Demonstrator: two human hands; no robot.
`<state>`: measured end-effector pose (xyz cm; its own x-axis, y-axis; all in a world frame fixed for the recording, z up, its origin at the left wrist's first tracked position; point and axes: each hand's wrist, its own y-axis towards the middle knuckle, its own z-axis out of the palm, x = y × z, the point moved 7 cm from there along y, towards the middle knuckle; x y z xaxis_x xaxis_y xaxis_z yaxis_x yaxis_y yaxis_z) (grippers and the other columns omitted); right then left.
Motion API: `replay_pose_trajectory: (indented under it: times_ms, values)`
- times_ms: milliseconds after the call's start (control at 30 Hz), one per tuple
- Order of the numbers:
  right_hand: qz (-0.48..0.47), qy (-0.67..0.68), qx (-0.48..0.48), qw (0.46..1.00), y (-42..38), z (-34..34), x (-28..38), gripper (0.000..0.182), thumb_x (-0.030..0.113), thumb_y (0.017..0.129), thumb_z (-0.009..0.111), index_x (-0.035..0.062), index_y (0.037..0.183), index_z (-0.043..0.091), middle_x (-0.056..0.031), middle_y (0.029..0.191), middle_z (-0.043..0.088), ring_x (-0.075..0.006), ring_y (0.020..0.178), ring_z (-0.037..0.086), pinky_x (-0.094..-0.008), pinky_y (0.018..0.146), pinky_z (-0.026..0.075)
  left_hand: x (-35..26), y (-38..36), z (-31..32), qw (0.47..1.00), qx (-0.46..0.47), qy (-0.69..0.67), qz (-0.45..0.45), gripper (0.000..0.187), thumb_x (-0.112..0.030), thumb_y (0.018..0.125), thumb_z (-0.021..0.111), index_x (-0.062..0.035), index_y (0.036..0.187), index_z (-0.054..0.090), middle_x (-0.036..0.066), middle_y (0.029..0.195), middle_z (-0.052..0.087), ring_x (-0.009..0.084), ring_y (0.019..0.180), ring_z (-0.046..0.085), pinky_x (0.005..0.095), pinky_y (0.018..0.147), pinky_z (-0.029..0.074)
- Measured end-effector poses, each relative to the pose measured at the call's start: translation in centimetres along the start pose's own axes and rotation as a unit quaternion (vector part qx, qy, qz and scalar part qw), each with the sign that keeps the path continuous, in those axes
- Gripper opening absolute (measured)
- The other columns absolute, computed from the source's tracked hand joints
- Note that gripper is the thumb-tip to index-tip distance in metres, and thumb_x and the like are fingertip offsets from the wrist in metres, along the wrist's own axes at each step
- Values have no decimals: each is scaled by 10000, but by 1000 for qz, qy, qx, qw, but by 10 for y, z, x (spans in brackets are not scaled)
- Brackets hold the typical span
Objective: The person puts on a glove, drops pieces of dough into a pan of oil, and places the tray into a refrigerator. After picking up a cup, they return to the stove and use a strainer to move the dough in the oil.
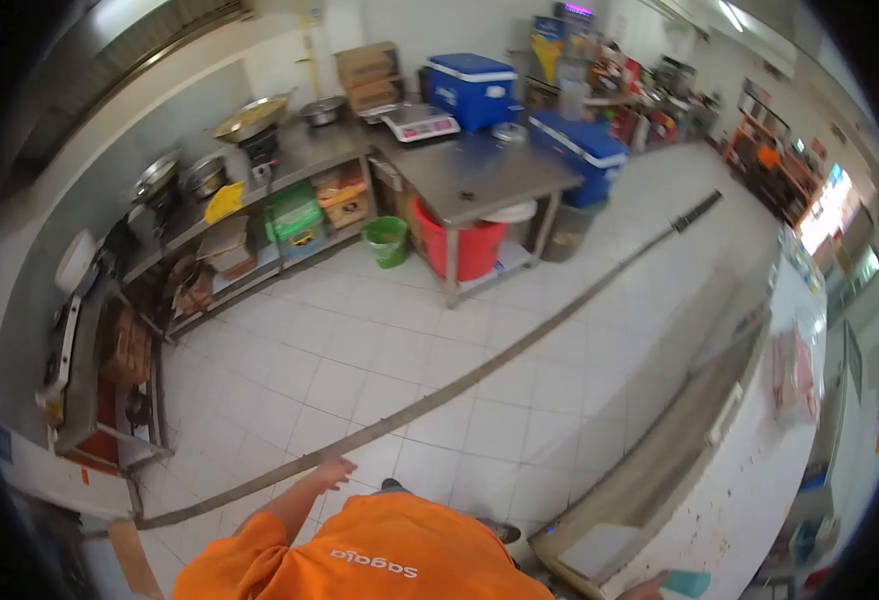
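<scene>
My left hand hangs above the tiled floor, its fingers loosely stretched and holding nothing. In the view it overlaps the long floor drain channel, which runs diagonally across the tiles. At the bottom edge, my right hand is mostly cut off beside the white counter. It grips a flat teal piece, whose exact kind I cannot make out. My orange shirt fills the bottom middle.
A steel table carries a scale and a blue cooler. Another cooler, a red tub and a green bucket stand nearby. Pans line the left counter. A plastic-wrapped package lies on the white counter.
</scene>
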<state>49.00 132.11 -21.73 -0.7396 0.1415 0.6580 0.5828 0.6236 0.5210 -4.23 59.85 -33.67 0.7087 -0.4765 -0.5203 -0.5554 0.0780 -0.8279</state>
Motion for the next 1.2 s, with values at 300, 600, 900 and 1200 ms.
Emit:
replay_pose_trajectory:
  times_ms: [300,600,900,1200]
  values:
    - [-274,12,308,911,-321,-5,148,674,149,722,778,-25,1282,446,-245,1199,502,-350,1094,529,-441,930,433,178,-20,-146,939,-143,-266,-163,383,-329,911,595,-119,1228,549,98,1148,631,257,942,631,524,828,453]
    - [-406,73,710,571,-565,49,320,445,189,691,767,0,1056,597,-127,743,633,-260,739,639,-377,694,516,122,48,-214,902,-176,-393,-33,337,-294,891,608,-139,1188,572,56,1076,651,224,947,633,460,790,453]
    - [-354,41,847,395,-883,81,433,295,167,823,678,50,1067,561,-109,782,655,-215,623,657,-359,448,469,227,27,-284,910,-307,-276,-41,366,-285,829,701,-38,1094,645,161,987,689,234,805,687,354,685,559]
    - [-412,48,896,160,-1291,-173,700,195,235,872,654,110,1012,603,-40,843,661,-160,706,642,-300,544,474,353,-55,-277,759,-297,-444,-373,310,-314,903,588,-96,1117,635,146,921,706,234,774,693,457,802,543]
